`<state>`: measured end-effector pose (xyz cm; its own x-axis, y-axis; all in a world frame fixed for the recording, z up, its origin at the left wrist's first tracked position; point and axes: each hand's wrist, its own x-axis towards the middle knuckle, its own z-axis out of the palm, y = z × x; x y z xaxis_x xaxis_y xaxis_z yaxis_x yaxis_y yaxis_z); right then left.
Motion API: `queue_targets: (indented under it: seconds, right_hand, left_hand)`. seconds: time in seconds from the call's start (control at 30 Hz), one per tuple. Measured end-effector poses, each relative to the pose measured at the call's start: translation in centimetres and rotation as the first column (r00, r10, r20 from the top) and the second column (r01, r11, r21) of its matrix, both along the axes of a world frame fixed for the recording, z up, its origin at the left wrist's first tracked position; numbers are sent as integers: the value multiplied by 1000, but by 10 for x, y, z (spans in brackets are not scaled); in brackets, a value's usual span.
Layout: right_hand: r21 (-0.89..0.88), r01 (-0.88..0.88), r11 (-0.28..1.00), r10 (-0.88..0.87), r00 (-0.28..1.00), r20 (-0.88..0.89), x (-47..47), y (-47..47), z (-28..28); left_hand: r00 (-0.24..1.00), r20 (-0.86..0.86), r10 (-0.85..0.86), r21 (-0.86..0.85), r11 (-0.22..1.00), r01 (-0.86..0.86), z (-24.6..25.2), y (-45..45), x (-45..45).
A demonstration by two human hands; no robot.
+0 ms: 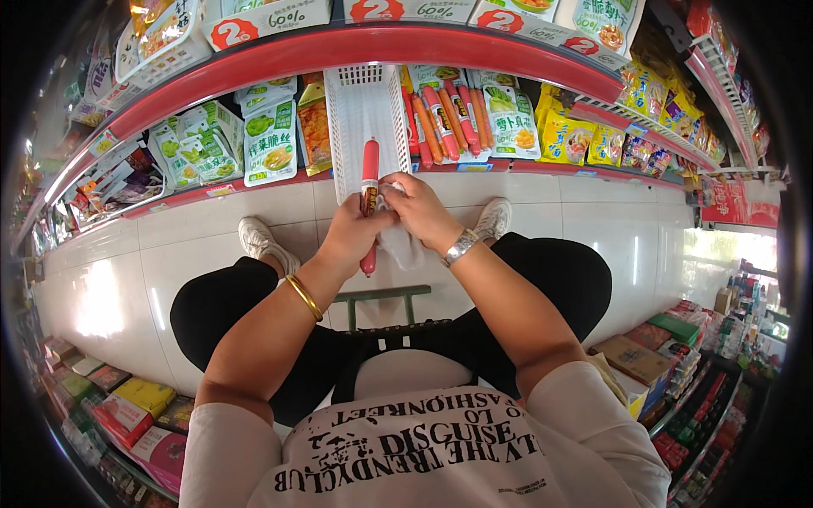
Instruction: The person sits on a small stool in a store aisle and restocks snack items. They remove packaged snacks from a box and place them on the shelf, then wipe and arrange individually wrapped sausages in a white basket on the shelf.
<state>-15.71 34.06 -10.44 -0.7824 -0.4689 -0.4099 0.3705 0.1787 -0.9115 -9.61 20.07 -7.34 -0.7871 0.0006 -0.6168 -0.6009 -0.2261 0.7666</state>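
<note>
My left hand (356, 225) grips a wrapped red sausage (371, 159) around its middle, with both ends sticking out. My right hand (419, 206) is closed on a white cloth (401, 244), which hangs down beside the sausage; the two hands touch or nearly touch. Just beyond them, a white plastic basket (356, 117) juts out over the shelf edge, and no goods show inside it. To its right, several wrapped sausages (441, 127) in red and orange lie side by side on top of packets.
Green and white food pouches (270, 143) stand left of the basket. Yellow packets (565, 140) fill the shelf to the right. A red shelf edge (394, 47) crosses above. Stacked boxes (127, 413) are behind me on the left. A green metal frame (381, 293) shows between my legs.
</note>
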Motion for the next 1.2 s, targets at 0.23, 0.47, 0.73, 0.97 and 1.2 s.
queue_targets:
  seconds: [0.23, 0.47, 0.73, 0.97, 1.2]
  right_hand:
    - [-150, 634, 758, -648, 760, -61, -91, 82, -78]
    - [-428, 877, 221, -918, 335, 214, -174, 163, -53]
    - [-247, 932, 263, -964, 267, -20, -192, 193, -138]
    - [285, 934, 214, -382, 348, -856, -163, 135, -100]
    - [197, 838, 509, -83, 276, -958, -151, 104, -101]
  left_hand:
    - [997, -35, 69, -25, 997, -70, -14, -3, -16]
    - [998, 5, 56, -347, 937, -51, -55, -15, -23]
    - [967, -17, -254, -633, 752, 186, -98, -25, -38]
    - [880, 48, -473, -813, 493, 309, -79, -10, -28]
    - [902, 95, -422, -783, 528, 329, -67, -10, -33]
